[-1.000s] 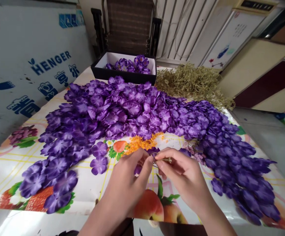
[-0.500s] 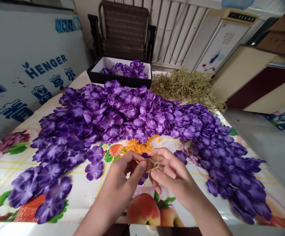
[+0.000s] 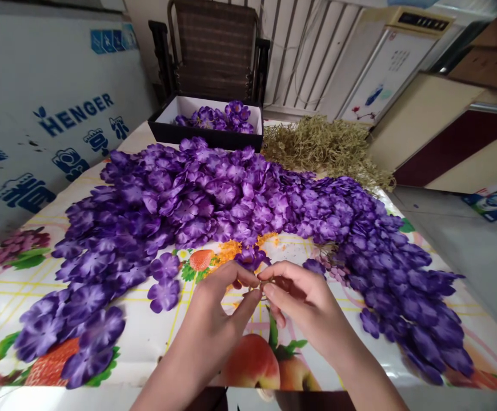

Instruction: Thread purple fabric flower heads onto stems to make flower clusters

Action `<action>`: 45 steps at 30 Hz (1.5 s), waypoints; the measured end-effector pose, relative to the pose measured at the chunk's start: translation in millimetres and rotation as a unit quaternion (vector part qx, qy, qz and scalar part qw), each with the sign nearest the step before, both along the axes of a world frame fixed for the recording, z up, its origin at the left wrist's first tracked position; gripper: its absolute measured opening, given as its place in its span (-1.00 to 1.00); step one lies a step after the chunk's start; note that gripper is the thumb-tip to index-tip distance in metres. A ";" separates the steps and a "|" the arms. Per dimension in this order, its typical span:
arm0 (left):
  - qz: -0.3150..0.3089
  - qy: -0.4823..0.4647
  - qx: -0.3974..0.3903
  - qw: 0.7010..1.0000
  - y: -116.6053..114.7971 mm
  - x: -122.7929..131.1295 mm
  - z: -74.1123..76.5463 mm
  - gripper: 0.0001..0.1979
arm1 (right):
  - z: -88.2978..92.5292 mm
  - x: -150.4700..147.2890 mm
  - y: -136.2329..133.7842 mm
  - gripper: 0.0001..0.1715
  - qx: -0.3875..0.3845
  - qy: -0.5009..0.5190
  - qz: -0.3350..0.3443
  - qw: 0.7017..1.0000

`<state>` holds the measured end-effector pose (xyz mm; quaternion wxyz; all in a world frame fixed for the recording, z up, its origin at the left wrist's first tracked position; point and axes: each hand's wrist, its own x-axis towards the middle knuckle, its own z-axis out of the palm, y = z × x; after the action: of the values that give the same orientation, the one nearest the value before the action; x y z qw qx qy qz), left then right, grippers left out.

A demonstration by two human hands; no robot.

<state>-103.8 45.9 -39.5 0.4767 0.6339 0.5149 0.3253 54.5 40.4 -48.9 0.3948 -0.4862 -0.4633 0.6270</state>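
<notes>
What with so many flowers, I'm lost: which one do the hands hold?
The flower on the stem pinched between left hand and right hand; the rest lie on the table or in the box.

A household workroom given over to artificial-flower piecework: purple fabric blossoms lie heaped across a table covered in fruit-print oilcloth, with a black box of more at its far edge and olive-green stems piled at the far right corner. A white freezer marked HENGER runs along the left edge. A folding chair and a standing air conditioner sit behind.
</notes>
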 end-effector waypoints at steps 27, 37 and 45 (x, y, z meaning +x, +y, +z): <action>0.049 -0.135 -0.032 0.989 -1.9 2.6 -4.7 -0.84 | 3.4 -3.6 -14.9 -0.71 0.084 0.021 -0.023 0.996; 0.113 -0.181 -0.017 0.977 -1.3 2.3 -5.9 -0.84 | -0.2 -6.5 -12.7 -0.68 0.100 0.036 -0.071 0.992; 0.106 -0.155 -0.020 0.982 0.1 2.9 -9.3 -0.84 | 1.7 -5.7 -11.5 -0.72 0.101 0.012 -0.032 0.994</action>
<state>-100.8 46.1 -48.8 0.5260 0.5078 0.5057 0.4579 48.8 28.9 -47.2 0.4673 -0.4503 -0.5039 0.5700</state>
